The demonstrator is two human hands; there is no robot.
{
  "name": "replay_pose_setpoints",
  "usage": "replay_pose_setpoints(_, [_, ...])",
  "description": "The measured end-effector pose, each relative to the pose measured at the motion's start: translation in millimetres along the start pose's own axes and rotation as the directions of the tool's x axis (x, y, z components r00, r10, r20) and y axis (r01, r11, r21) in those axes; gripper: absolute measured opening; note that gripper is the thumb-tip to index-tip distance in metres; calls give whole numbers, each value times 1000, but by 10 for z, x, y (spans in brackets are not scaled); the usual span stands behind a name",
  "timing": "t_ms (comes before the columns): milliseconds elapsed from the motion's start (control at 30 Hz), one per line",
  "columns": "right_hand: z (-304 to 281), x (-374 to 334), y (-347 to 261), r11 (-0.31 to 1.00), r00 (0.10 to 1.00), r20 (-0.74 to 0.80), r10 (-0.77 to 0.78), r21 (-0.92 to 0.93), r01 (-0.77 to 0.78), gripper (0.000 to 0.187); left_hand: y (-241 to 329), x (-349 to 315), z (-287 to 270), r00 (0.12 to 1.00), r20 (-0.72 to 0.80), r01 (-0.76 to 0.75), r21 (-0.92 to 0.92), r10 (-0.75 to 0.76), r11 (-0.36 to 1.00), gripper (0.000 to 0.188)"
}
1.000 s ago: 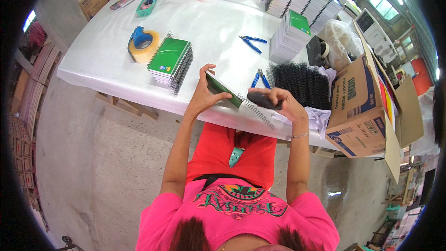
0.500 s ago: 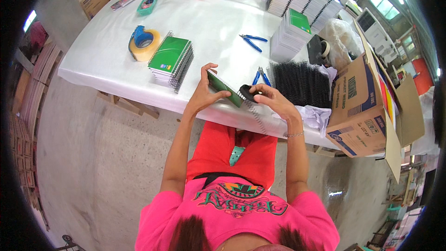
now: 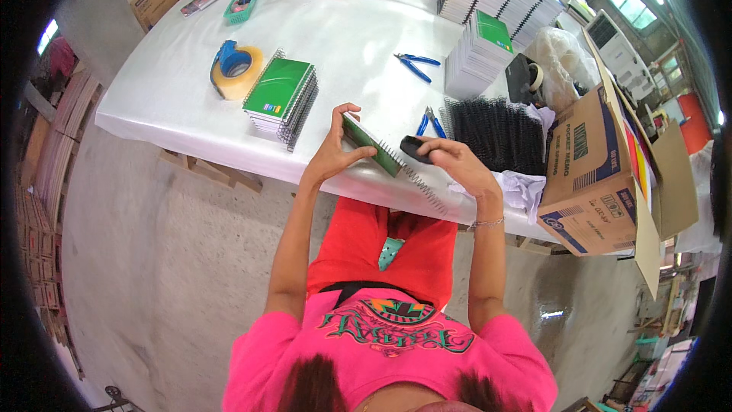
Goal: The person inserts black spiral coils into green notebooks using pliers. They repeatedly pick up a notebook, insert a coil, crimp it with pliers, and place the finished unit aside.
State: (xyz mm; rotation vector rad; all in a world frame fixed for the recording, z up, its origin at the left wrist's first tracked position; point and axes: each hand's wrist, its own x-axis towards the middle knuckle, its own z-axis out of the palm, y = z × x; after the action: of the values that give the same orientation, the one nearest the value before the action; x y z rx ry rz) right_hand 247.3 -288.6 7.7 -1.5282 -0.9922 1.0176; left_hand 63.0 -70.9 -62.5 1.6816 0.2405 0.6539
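Note:
My left hand [image 3: 339,151] is closed round a small green notebook [image 3: 370,142], holding it tilted over the table's front edge. A dark wire coil [image 3: 422,185] runs partway along the notebook's edge, and its loose end sticks out toward the lower right. My right hand [image 3: 456,164] grips a black rounded piece [image 3: 415,149] between thumb and fingers; its exact kind is unclear. That piece is just above the coil, seemingly a little apart from it. Left of my hands stands a stack of green spiral notebooks [image 3: 280,95].
Blue-handled cutters [image 3: 431,123] lie beyond my right hand, near a heap of black coils [image 3: 496,136]. More blue cutters [image 3: 416,66], a tape roll in a dispenser [image 3: 236,70], a stack of unbound notebooks [image 3: 479,57] and an open carton [image 3: 591,175] are also around.
My right hand with the black piece has shifted slightly right, away from the notebook. The coil's loose end has swung a little right. My left hand keeps its hold.

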Motion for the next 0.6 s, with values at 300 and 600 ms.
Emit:
replay_pose_setpoints(300, [55, -68, -233, 993, 988, 143, -56, 114, 40, 33, -10, 2, -48, 998, 50, -27, -119, 33, 993, 62])
replay_pose_setpoints(600, [217, 74, -188, 993, 1000, -14, 8, -121, -10, 26, -11, -11, -89, 988, 143, 94, -262, -58, 960, 46])
